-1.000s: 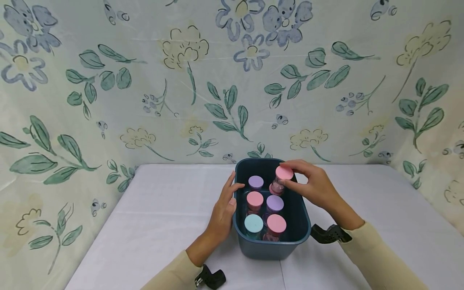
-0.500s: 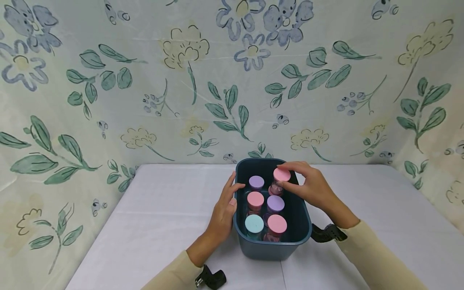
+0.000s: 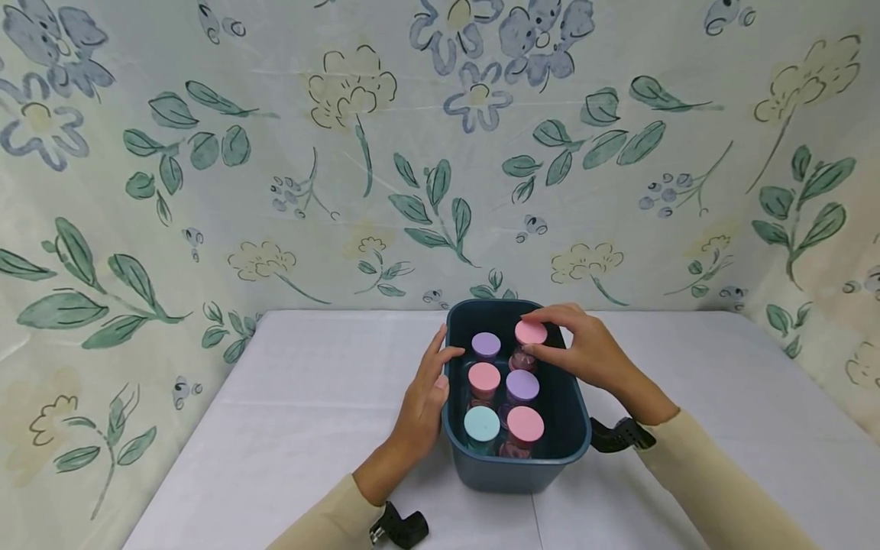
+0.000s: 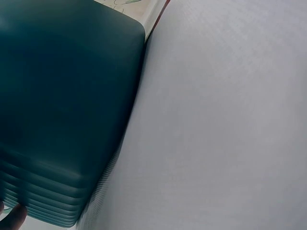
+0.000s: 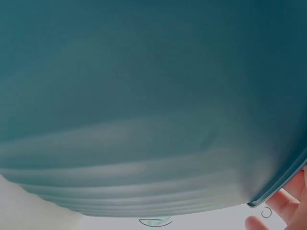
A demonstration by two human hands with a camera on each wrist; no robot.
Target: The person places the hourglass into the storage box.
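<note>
A dark teal bin (image 3: 512,472) stands on the white table and holds several small jars with round lids. My right hand (image 3: 574,347) reaches over the bin's right rim and pinches a pink-lidded jar (image 3: 530,334) at the back right corner, low among the others. Beside it stands a purple-lidded jar (image 3: 486,345). My left hand (image 3: 426,393) rests flat against the bin's left wall, thumb on the rim. The left wrist view shows the bin's outer wall (image 4: 62,110) and table cloth. The right wrist view is filled by the bin's wall (image 5: 144,105), with fingertips (image 5: 283,203) at the corner.
Other jars in the bin carry a pink lid (image 3: 484,376), a purple lid (image 3: 522,386), a light blue lid (image 3: 481,424) and a pink lid (image 3: 525,425). The white cloth-covered table (image 3: 309,412) meets a floral backdrop (image 3: 357,153) behind the bin.
My right hand has lowered the pink-lidded jar into the bin's back right corner. The left hand and the bin have stayed in place.
</note>
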